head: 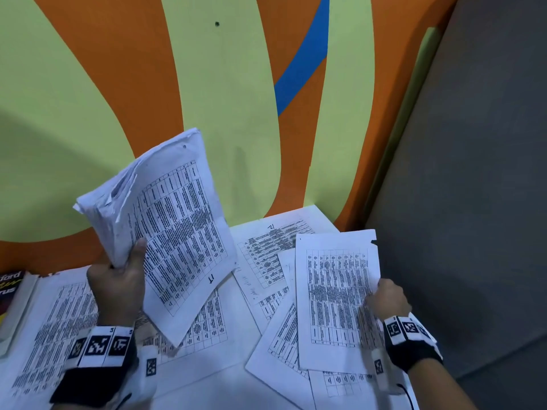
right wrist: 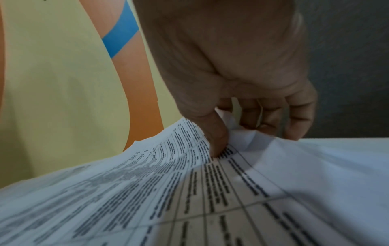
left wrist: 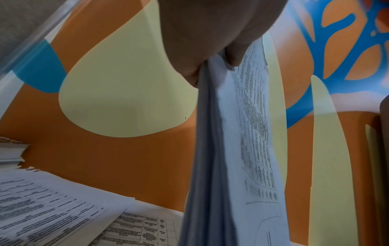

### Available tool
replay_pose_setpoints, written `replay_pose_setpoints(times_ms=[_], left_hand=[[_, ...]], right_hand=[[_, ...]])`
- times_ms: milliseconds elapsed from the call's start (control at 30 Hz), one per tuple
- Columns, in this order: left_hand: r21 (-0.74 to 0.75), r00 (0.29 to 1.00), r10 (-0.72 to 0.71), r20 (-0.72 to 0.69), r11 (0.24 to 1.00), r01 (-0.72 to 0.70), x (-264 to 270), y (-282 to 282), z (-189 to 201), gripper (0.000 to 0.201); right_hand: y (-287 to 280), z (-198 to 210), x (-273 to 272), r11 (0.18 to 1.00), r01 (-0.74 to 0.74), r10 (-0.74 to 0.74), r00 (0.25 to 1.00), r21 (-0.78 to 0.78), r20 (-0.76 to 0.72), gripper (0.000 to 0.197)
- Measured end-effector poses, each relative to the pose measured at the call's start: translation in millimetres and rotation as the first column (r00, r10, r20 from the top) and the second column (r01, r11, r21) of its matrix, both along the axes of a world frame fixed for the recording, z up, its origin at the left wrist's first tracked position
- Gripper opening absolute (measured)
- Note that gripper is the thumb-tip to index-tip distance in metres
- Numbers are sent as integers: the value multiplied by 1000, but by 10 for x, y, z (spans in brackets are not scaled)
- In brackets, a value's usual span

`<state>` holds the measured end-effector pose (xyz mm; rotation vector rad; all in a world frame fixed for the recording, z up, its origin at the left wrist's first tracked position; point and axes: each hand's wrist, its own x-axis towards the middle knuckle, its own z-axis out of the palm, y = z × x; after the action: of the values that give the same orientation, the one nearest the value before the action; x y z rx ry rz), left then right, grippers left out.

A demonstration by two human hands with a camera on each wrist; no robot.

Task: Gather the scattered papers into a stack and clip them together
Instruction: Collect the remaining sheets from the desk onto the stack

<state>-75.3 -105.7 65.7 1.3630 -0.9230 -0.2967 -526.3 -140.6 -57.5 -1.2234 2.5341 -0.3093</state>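
My left hand [head: 118, 273] grips a stack of printed papers [head: 165, 220] by its lower edge and holds it up, tilted, above the table. From the left wrist view the stack [left wrist: 221, 149] hangs edge-on from the fingers [left wrist: 210, 41]. My right hand [head: 384, 300] pinches the right edge of a single printed sheet [head: 334, 297], which is raised off the pile. In the right wrist view the thumb [right wrist: 212, 133] presses on top of that sheet [right wrist: 189, 191] and the fingers curl under it. More printed sheets [head: 260, 261] lie scattered on the table. No clip is in view.
A book [head: 11, 294] lies at the table's left edge beside a loose sheet [head: 56, 329]. An orange, yellow and blue wall [head: 207, 84] stands right behind the table. A grey surface [head: 473, 173] rises at the right.
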Motion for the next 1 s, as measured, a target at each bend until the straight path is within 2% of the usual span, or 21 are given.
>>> replay_pose_setpoints(times_ms=[100,133,233,300,400,433,500,600,633,700,767,800,900,933,1000], left_hand=[[10,1000,-3,-15,1000,3,-60,-3,22,34],[9,1000,-10,-14,1000,10,-75,-3,31,32],[2,1000,-18,-2,1000,18,-109,-4,47,31],[15,1000,-24,-10,1000,24,-123,-8,47,33],[47,999,-34,-24,998,35,-133,-24,49,39],[52,999,-39,-21,998,40,-122,-29,50,40],[67,998,-57,-25,996,58,-101,-39,72,37],[117,994,-101,-32,988,104,-49,-95,62,39],[135,993,-116,-26,984,119,-42,-117,51,43],[175,989,-145,-28,973,148,-50,-185,26,48],[206,983,-175,-51,961,182,-91,-249,8,45],[223,978,-198,-70,952,209,-125,-272,-6,42],[243,949,-303,-91,917,316,-273,-289,-12,41],[240,932,-347,-108,900,363,-328,-277,-14,38],[247,873,-450,-186,839,485,-427,-255,-35,17]], right_hand=[[68,43,12,990,-70,70,998,-123,-8,7],[87,70,21,985,-81,84,996,-150,12,11],[124,139,26,983,-46,73,987,-176,145,31],[148,212,25,980,-32,76,972,-195,223,26],[175,431,6,946,-50,167,923,-320,347,22],[192,541,2,925,-36,205,886,-378,417,22],[241,780,17,872,36,296,754,-488,586,25],[289,1114,75,817,133,405,560,-561,723,16],[272,1180,80,809,159,431,492,-565,756,17],[216,1275,119,814,214,468,309,-540,828,26],[162,1305,191,825,264,484,127,-499,866,28],[143,1306,247,832,273,485,67,-483,872,30],[89,1231,439,857,252,469,-16,-450,883,47],[76,1192,512,869,236,453,-25,-435,891,47],[53,1100,656,897,183,410,-3,-403,912,41]])
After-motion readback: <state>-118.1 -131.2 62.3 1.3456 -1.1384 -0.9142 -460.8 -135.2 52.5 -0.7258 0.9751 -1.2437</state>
